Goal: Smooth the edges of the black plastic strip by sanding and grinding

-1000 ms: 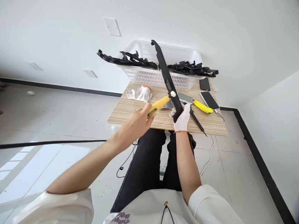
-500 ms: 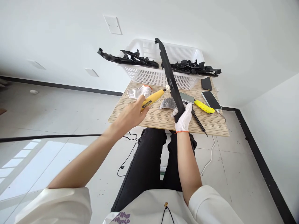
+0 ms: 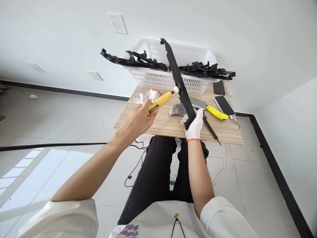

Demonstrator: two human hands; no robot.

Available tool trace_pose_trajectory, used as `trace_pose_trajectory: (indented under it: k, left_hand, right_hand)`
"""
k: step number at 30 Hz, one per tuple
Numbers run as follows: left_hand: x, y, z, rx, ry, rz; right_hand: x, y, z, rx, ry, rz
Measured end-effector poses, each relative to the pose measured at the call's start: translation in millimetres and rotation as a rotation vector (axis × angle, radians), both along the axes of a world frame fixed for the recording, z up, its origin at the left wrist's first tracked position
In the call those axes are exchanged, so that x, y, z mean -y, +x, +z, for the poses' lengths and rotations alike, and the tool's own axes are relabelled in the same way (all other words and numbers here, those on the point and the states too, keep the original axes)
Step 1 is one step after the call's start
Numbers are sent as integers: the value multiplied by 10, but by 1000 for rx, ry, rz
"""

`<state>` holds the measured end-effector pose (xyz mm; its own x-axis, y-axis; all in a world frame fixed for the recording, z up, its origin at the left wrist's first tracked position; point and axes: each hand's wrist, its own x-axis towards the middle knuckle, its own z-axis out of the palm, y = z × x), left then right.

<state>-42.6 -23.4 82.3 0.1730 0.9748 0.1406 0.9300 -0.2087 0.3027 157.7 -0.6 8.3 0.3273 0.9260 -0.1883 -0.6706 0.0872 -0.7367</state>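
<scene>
My bare left hand (image 3: 138, 119) is closed around a yellow hand tool (image 3: 159, 101) with a small white round tip. That tip touches the left edge of a long black plastic strip (image 3: 177, 79). My right hand (image 3: 193, 126), in a white knit glove, grips the strip's lower end and holds it tilted up over the striped wooden table (image 3: 158, 124). The strip's upper end rises in front of a white basket (image 3: 163, 81).
The basket holds several black plastic parts overhanging its rim. On the table lie a spare white glove (image 3: 146, 96), a grey pad (image 3: 177, 109), a grey block (image 3: 197, 103), a yellow knife (image 3: 217, 113), a thin black tool (image 3: 211, 131) and two phones (image 3: 223, 105). Cables trail on the floor.
My left hand has slid the yellow tool up the strip, from near my right hand to a point higher along its left edge. My right hand kept its grip.
</scene>
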Motion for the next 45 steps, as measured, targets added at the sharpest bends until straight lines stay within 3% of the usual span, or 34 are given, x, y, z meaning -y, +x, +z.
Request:
trace_pose_trajectory:
  k: [7, 12, 18, 33, 42, 45]
  left_hand:
    - [13, 25, -30, -64, -82, -66]
    - [17, -26, -18, 4, 18, 44]
    - [10, 14, -10, -6, -14, -24]
    - [-171, 199, 96, 40, 26, -27]
    - [-145, 18, 181, 16, -99, -110]
    - [-156, 22, 195, 15, -77, -97]
  right_hand:
    - [7, -5, -5, -3, 2, -4]
    - [8, -8, -11, 3, 5, 6]
    - [0, -6, 0, 7, -11, -4]
    - [-11, -17, 0, 5, -19, -29]
    - [19, -5, 60, -23, -38, -12]
    - [15, -6, 52, -11, -40, -7]
